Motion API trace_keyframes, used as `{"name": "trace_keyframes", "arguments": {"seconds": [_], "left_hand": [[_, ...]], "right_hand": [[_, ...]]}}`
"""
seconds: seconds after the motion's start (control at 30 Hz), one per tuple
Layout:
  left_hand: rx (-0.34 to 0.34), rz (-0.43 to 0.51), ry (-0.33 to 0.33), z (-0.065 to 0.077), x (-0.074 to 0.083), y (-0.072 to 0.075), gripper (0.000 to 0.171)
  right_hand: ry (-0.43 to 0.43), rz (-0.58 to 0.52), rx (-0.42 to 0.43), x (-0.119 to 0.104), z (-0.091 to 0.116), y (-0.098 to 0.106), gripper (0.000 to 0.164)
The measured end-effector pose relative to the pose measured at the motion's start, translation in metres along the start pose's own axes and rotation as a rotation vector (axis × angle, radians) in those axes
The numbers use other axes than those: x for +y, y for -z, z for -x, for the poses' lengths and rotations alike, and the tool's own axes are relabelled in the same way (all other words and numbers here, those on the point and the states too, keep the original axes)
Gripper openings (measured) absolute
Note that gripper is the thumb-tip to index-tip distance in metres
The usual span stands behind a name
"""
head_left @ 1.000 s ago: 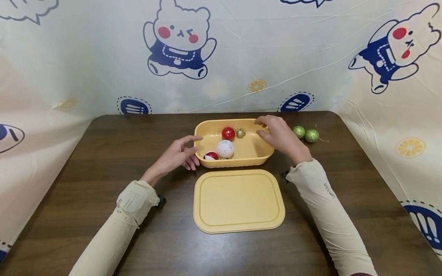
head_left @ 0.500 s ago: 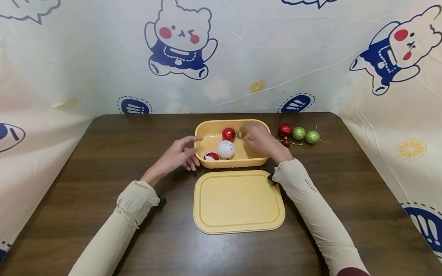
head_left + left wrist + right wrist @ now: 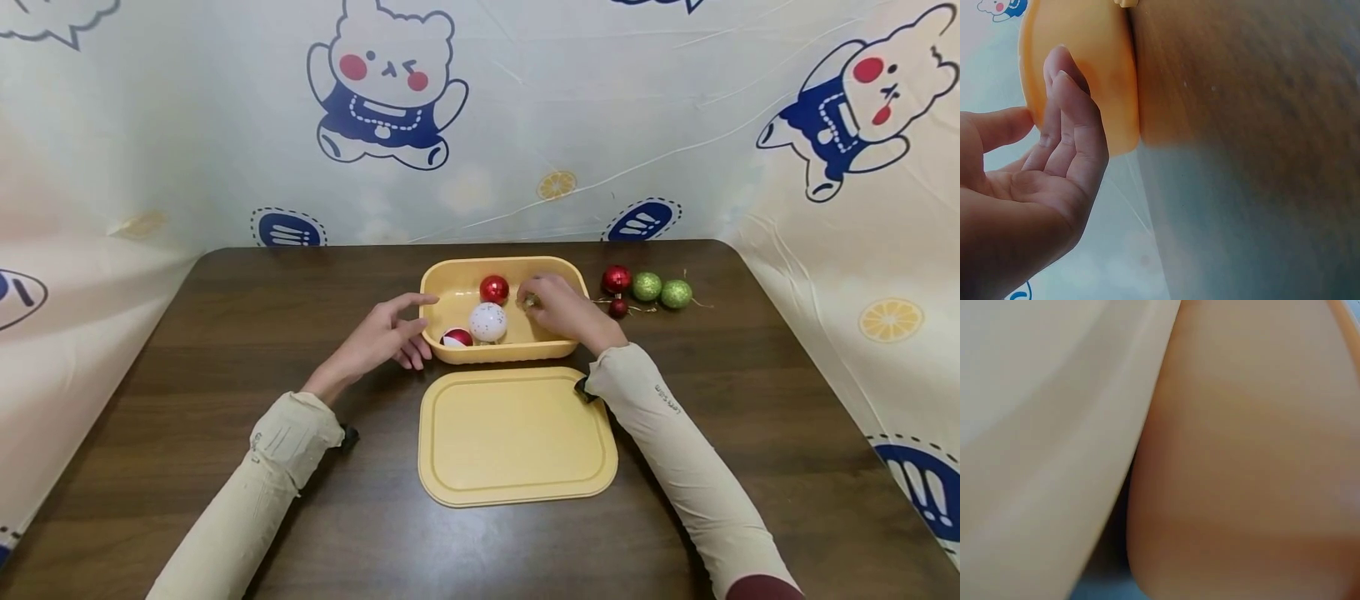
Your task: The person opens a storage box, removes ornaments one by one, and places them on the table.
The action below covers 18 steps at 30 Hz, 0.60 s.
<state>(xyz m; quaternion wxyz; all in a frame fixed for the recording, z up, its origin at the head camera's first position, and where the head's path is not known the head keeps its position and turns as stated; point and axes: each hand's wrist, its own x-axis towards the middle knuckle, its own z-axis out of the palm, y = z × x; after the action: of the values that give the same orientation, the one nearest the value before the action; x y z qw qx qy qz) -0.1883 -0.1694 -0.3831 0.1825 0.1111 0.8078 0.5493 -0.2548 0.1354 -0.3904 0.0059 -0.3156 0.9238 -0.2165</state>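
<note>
A yellow plastic box lies on the table with its top open. Inside are a red ball ornament, a white speckled ball and a red-and-white ball. My right hand reaches into the box's right half and pinches a small gold ball ornament, mostly covered by the fingers. At the left end, my left hand rests against the box, fingers relaxed. Its thumb and fingers touch the rim and outer wall in the left wrist view. A blurred sleeve hides the right hand's work in the right wrist view.
The flat yellow lid lies in front of the box, under the right wrist. To the box's right are a red ball, a smaller dark red one and two green glitter balls. A patterned cloth hangs behind the table.
The right hand has moved left from the box's right end and now grips the gold ball, which has shifted slightly right. The red balls outside have come into view. The left hand stays put.
</note>
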Motion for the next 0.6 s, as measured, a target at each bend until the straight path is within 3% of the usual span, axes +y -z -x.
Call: {"name": "trace_keyframes", "arguments": {"seconds": [0.6], "left_hand": [[-0.004, -0.004, -0.002, 0.0005, 0.0002, 0.0001, 0.045]], "right_hand": [[-0.021, -0.030, 0.053, 0.0031, -0.0013, -0.0013, 0.020]]}}
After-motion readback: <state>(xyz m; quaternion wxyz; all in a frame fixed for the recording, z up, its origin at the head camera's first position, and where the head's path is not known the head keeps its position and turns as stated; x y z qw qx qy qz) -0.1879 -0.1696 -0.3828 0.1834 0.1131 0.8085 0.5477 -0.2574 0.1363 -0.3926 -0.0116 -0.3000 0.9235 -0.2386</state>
